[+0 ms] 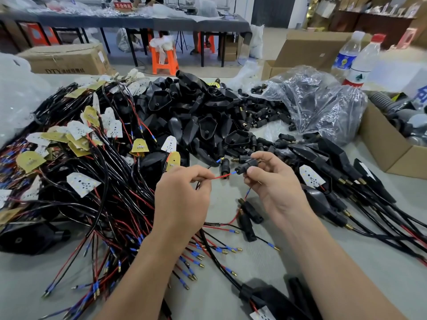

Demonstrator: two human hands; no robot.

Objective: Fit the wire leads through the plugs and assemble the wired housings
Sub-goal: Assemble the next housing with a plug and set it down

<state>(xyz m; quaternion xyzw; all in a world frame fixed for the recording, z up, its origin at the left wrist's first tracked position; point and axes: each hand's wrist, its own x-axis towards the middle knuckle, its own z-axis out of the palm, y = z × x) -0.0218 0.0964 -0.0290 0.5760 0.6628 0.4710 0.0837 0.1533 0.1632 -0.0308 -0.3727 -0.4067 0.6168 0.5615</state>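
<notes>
My left hand (182,195) pinches a red wire lead (221,176) with a blue sleeve at its tip. The tip points right, into the end of a small black plug (245,167) that my right hand (269,181) pinches between thumb and fingers. A second plug (242,158) with a brass end sits just above it in the same fingers. Two more black plugs (249,214) lie on the table below my hands. A second red lead with a blue sleeve (247,194) hangs under my right hand.
Tangled black and red wires with LED boards (83,184) cover the left. A heap of black housings (191,112) lies ahead, loose plugs spill from a clear bag (318,100), and finished wired housings (335,181) lie right. A cardboard box (388,146) and bottles (362,63) stand far right.
</notes>
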